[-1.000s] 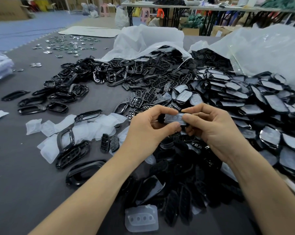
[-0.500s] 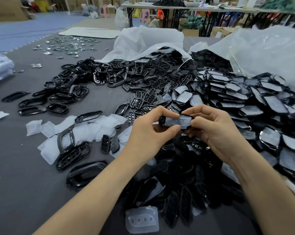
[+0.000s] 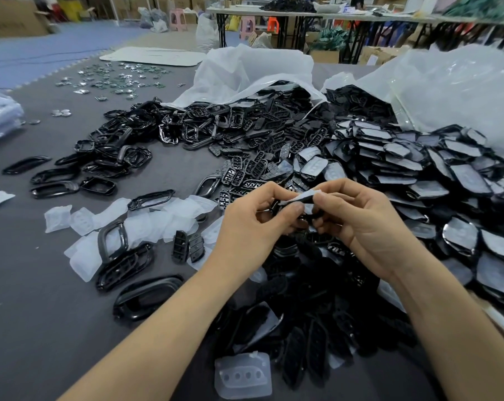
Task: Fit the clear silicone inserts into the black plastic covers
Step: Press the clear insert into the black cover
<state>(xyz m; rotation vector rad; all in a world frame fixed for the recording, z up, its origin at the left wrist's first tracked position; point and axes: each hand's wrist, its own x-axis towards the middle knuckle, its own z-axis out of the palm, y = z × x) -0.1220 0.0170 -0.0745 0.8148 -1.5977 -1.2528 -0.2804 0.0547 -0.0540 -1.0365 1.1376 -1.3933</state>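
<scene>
A grey mat (image 3: 42,314) is stretching across a storeroom, with cardboard boxes (image 3: 10,18) and folding tables (image 3: 302,11) standing at the back. On the left, loose clear inserts (image 3: 146,224) are lying among black frames (image 3: 120,157). Further right, white bags (image 3: 253,68) are spilling black parts, and finished covers (image 3: 462,180) are piling up. Above the middle of the heap, the left hand (image 3: 250,227) and the right hand (image 3: 360,221) are both curling tightly, fingertips pinching one black cover (image 3: 298,201) between them. A clear insert (image 3: 308,194) is lying along its top edge, partly hidden by fingers.
</scene>
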